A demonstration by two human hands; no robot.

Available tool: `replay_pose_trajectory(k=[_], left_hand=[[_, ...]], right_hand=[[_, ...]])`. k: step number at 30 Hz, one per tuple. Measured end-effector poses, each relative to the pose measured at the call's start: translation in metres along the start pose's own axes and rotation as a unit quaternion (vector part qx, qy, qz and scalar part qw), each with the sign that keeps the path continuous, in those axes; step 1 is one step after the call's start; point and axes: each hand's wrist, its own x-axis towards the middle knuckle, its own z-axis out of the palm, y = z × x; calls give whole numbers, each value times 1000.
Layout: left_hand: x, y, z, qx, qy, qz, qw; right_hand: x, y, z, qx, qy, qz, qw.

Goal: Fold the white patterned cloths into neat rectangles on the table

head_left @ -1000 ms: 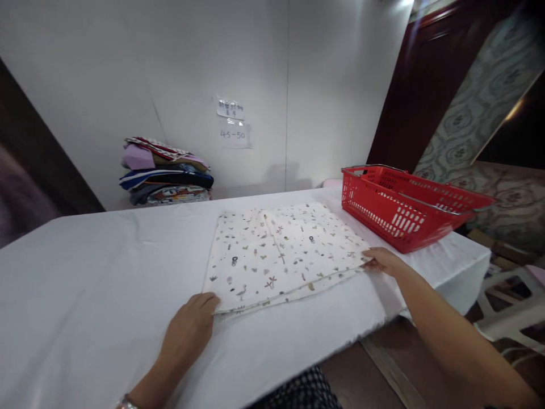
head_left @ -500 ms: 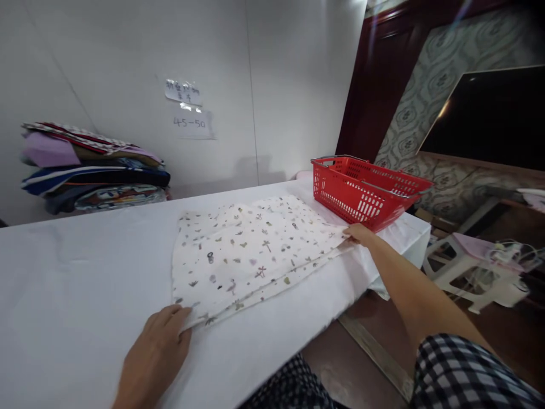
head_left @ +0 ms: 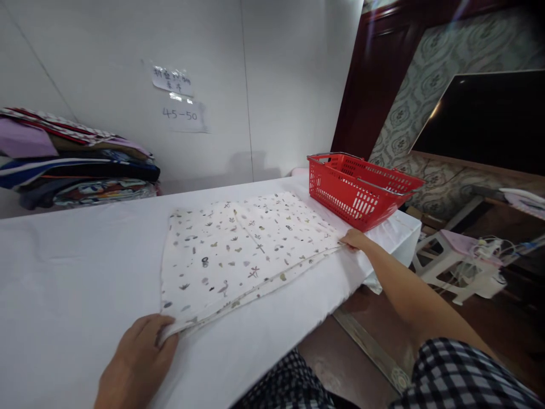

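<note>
A white cloth (head_left: 238, 250) printed with small palm trees, birds and leaves lies folded on the white-covered table (head_left: 76, 267). Its near edge shows more than one layer. My left hand (head_left: 138, 352) pinches the near left corner between thumb and fingers. At the near right corner, my right hand (head_left: 352, 239) grips the same cloth, with the arm stretched out. Between the two hands the near edge runs taut. What kind of item the cloth is, I cannot tell.
A red plastic basket (head_left: 361, 193) with metal handles stands on the table's right end. Folded fabrics (head_left: 85, 159) are piled at the back left. Two paper notes (head_left: 183, 115) are stuck to the wall. A stool (head_left: 455, 255) with cables stands on the right.
Both hands have drawn the near edge slightly outward and toward me, and the cloth lies flatter. The view has turned a little, shifting the fabric pile leftward.
</note>
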Motion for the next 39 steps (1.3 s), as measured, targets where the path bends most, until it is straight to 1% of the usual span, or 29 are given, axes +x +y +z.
replay_pose_trajectory(k=[3,4,6,8,9,10,12,13,14,15,16,19,20,21,22,23,24,25,26,27,28,29,31,34,36,39], left_hand=[[-1,14,-7,31,-50,-95,994],[-1,18,-9,41,-67,-118,990],[-1,23,-12,52,-95,-135,985],[-1,25,-15,40,-96,-119,987],[-1,26,-18,26,-86,-109,990],[-1,26,-21,9,-68,-102,992],[-2,25,-28,-16,-10,-98,995],[-3,24,-32,-20,18,-94,995],[-4,22,-35,-16,33,-88,995],[-4,21,-38,-5,32,-81,996],[-5,19,-39,10,11,-74,997],[-6,14,-38,66,-78,-58,993],[-6,13,-36,88,-88,-46,991],[-7,12,-34,113,-83,-22,990],[-7,13,-32,141,-66,7,988],[-7,15,-29,166,-41,40,984],[-8,18,-26,188,-17,77,979],[-8,23,-23,201,2,115,973],[-8,30,-19,205,15,150,967],[-7,38,-14,201,20,183,962],[-6,47,-10,193,18,213,958],[-4,56,-6,185,12,239,953],[2,75,3,171,-4,275,946],[12,99,16,158,-22,294,942],[19,110,25,149,-26,299,942],[24,119,34,138,-32,309,940]], right_hand=[[-1,0,-1,-47,23,-11,999],[0,0,-1,-60,28,-14,998],[1,0,-2,-80,35,-22,996],[3,-1,-1,-96,41,-30,994],[3,-1,0,-103,45,-34,993],[3,-1,2,-108,51,-40,992],[2,1,6,-113,61,-51,990],[1,2,9,-113,63,-56,990],[-1,4,11,-112,63,-60,990],[-3,6,13,-111,62,-64,990],[-4,8,15,-111,63,-67,990],[-9,14,19,-115,89,-76,986],[-11,15,21,-119,109,-83,983],[-14,14,23,-122,139,-104,977],[-18,11,27,-122,174,-144,967],[-23,7,31,-115,208,-204,950],[-30,0,37,-101,234,-280,926],[-38,-8,45,-80,250,-363,894],[-47,-18,53,-54,248,-439,862],[-56,-29,61,-31,232,-500,834],[-65,-40,69,-16,217,-546,809],[-74,-50,76,-7,202,-579,790],[-85,-67,86,-7,181,-612,770],[-91,-80,92,-32,155,-624,766],[-88,-84,91,-59,145,-625,765],[-84,-85,89,-97,155,-629,756]])
